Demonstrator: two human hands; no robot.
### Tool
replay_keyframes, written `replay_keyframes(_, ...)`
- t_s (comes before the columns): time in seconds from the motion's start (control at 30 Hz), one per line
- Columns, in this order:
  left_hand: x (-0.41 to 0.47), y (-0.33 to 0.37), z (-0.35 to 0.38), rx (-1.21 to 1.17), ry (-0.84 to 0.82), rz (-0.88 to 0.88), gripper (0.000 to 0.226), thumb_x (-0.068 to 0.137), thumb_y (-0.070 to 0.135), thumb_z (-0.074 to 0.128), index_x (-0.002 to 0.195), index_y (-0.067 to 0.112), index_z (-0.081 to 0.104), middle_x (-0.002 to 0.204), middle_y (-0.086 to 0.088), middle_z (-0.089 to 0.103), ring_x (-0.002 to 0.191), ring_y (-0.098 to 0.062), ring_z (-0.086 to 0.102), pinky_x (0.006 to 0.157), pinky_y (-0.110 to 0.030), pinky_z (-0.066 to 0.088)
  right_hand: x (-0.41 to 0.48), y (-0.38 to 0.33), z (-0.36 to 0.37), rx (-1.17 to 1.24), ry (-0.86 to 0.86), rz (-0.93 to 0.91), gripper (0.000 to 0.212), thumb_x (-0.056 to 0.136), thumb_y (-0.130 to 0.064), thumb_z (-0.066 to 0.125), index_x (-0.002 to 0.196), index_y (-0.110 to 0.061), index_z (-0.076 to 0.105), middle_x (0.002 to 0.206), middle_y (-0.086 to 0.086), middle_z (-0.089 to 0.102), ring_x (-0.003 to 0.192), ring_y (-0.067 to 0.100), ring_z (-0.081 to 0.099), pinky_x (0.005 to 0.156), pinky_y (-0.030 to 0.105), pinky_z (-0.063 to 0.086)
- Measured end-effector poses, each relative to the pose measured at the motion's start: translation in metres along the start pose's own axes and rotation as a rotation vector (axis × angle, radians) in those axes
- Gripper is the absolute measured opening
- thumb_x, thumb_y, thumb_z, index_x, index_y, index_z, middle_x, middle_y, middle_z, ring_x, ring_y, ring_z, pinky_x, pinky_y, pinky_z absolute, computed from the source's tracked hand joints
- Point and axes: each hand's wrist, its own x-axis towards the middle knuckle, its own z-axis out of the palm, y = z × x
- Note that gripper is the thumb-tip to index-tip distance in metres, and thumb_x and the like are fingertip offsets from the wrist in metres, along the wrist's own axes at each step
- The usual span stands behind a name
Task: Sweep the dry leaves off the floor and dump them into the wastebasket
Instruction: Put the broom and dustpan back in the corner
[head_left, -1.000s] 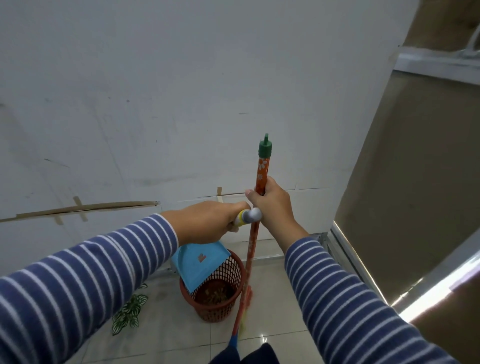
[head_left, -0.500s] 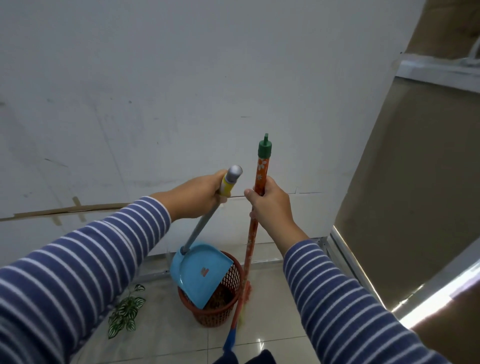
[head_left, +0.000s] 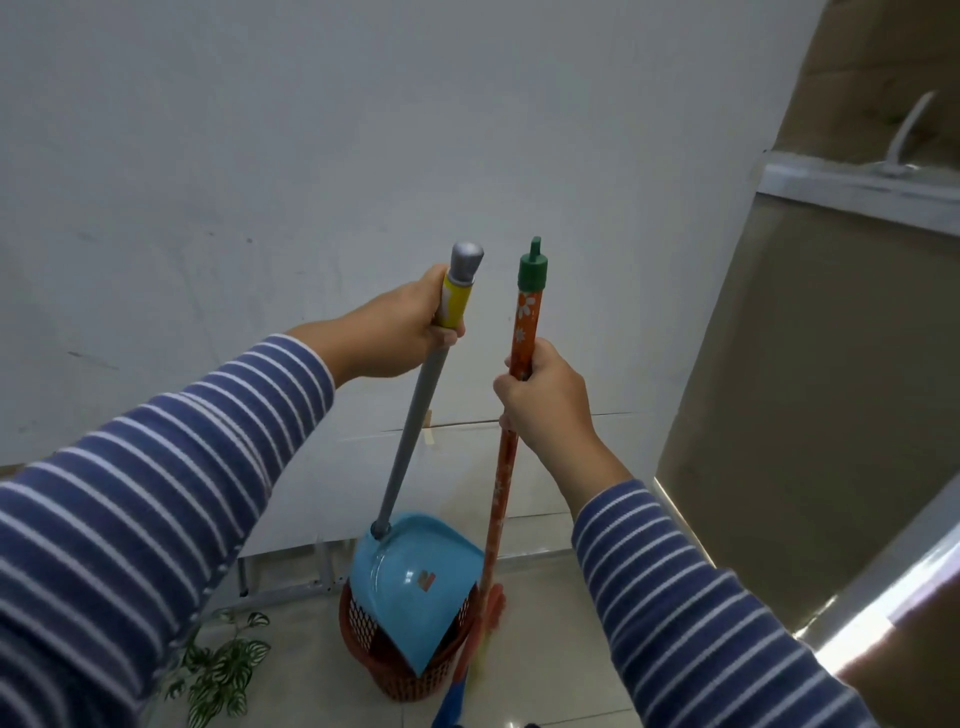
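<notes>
The red mesh wastebasket (head_left: 402, 670) stood on the tiled floor (head_left: 550, 649) by the white wall (head_left: 363, 130), with your blue dustpan (head_left: 415, 587) tipped into its mouth. Your left hand (head_left: 395, 332) had its fingers wrapped around the dustpan's grey handle (head_left: 415, 431); your right hand (head_left: 545, 400) gripped the orange broom handle (head_left: 501, 488) just beside it. A green leafy sprig (head_left: 223, 665) lay left of the basket.

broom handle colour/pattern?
Orange with white flowers, green cap: the broom handle in the right hand, head view.
</notes>
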Motion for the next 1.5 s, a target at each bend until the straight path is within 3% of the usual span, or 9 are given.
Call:
replay_keyframes(0.6,0.121,0.057,0.060,-0.117,-0.071,0.101,0.033,0.091,0.015,0.058,0.114,0.024,0.038,0.097,0.001,0.060,0.088,-0.015,0.062,0.079,-0.037,0.057,0.054,0.039,-0.097,-0.029,0.135,-0.023,0.015,0.095,-0.026,0.057,0.108,-0.023,0.050,0.088,-0.002,0.056,0.071,0.021,0.064,0.068,0.031,0.061)
replay_keyframes(0.87,0.201,0.090,0.143,-0.128,-0.093,0.085,0.028,0.090,0.014,0.059,0.109,0.021,0.041,0.095,-0.003,0.061,0.086,-0.016,0.061,0.078,-0.032,0.054,0.112,0.105,-0.151,-0.062,0.109,-0.018,0.010,0.095,-0.026,0.056,0.101,-0.022,0.049,0.082,-0.003,0.054,0.069,0.020,0.063,0.061,0.023,0.058)
replay_keyframes(1.1,0.242,0.083,0.226,-0.158,-0.143,0.016,0.016,0.090,0.016,0.058,0.098,0.022,0.045,0.087,-0.002,0.060,0.081,-0.017,0.060,0.075,-0.031,0.051,0.151,0.176,-0.177,-0.078,-0.011,0.050,0.010,0.093,-0.020,0.057,0.092,-0.019,0.047,0.081,0.003,0.055,0.069,0.025,0.064,0.058,0.025,0.057)
replay_keyframes(1.27,0.252,0.063,0.290,-0.160,-0.270,-0.063,0.015,0.092,0.021,0.058,0.106,0.019,0.054,0.098,-0.003,0.063,0.090,-0.021,0.061,0.085,-0.035,0.051,0.165,0.218,-0.176,-0.079,-0.071,0.154,0.012,0.094,-0.022,0.056,0.089,-0.020,0.045,0.079,0.002,0.054,0.071,0.027,0.066,0.063,0.033,0.061)
replay_keyframes(1.5,0.271,0.022,0.356,-0.176,-0.272,-0.228,0.029,0.088,0.017,0.065,0.116,0.016,0.057,0.111,-0.002,0.063,0.097,-0.020,0.058,0.088,-0.032,0.045,0.191,0.269,-0.160,-0.086,-0.093,0.295,0.015,0.094,-0.020,0.055,0.108,-0.022,0.049,0.092,0.002,0.059,0.080,0.024,0.067,0.078,0.042,0.060)
